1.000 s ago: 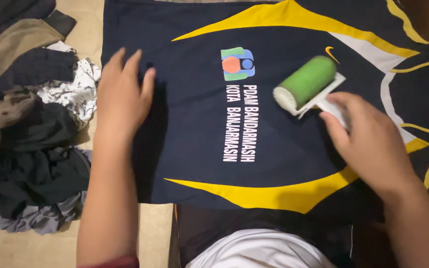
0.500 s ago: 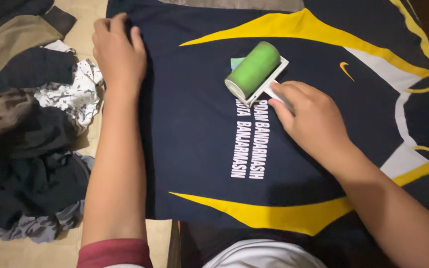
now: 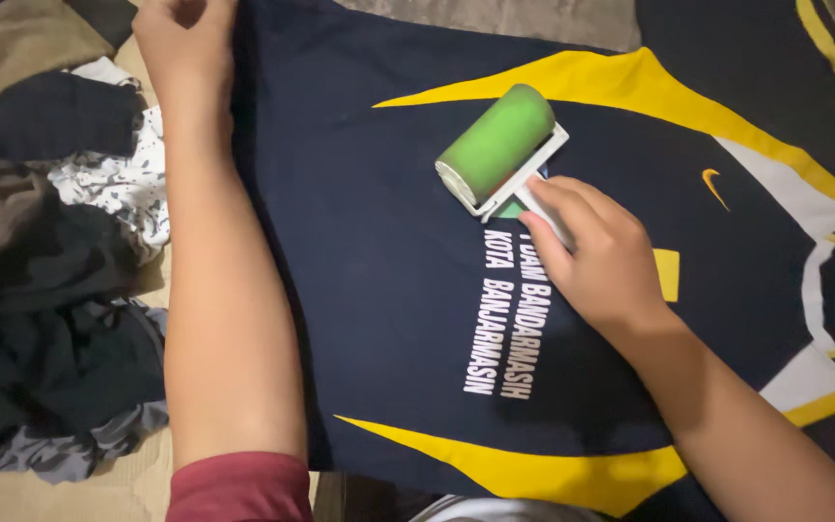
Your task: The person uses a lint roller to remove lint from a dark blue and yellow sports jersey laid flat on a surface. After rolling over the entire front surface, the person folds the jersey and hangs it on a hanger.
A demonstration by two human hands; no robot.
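A dark navy sports shirt (image 3: 388, 271) with yellow stripes and white lettering lies spread flat in front of me. My right hand (image 3: 596, 256) grips the white handle of a lint roller (image 3: 500, 145) with a green drum, which rests on the shirt just above the lettering. My left hand (image 3: 181, 34) presses flat on the shirt's upper left edge, near the top of the view, with the arm stretched out along the shirt's left side.
A heap of crumpled clothes (image 3: 45, 271) in black, brown, grey and white print lies to the left of the shirt. Beige floor (image 3: 12, 493) shows at the bottom left. A white garment (image 3: 504, 509) peeks in at the bottom edge.
My right hand has rolled the lint roller leftward and up across the shirt. My left hand has slid up from the shirt's middle left to its top left edge.
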